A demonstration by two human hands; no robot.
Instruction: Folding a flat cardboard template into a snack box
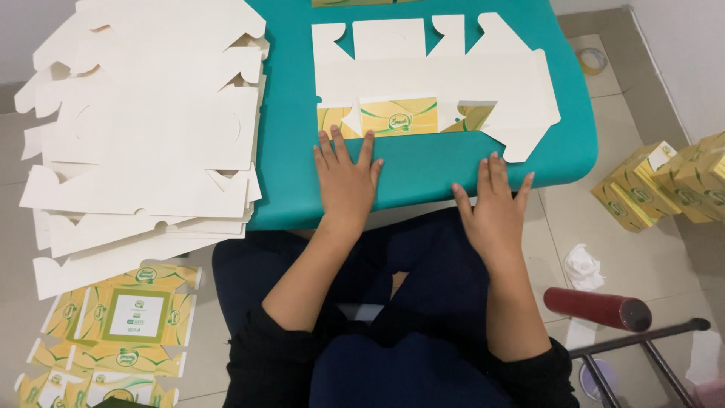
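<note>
Hands are lying flat, palms down, at the near edge of a teal table (423, 170). The left hand (346, 175) is resting with fingers spread and straight, its fingertips touching the lower edge of an unfolded carton blank (434, 79) that is lying white side up in front of the person. One bottom flap of this blank is folding over toward the person, showing a yellow and green printed panel (398, 116) just beyond the left fingertips. The right hand (495, 208) is sitting on the table's near edge, also open and flat, fingers apart, gripping nothing; its fingertips are lying just below the blank's right lower flap, and I cannot tell whether they are touching it.

A tall, fanned stack of white carton blanks (143, 128) is covering the left part of the table and overhanging its edge. Below it, on the floor, more flat blanks (124, 321) are lying printed side up, yellow and green. On the floor to the right, several assembled yellow boxes (664, 185) are clustering together. A dark red cylinder (596, 308) is lying near the right forearm, beside a crumpled white tissue (583, 266). A roll of tape (593, 59) is sitting on the floor beyond the table's far right corner.
</note>
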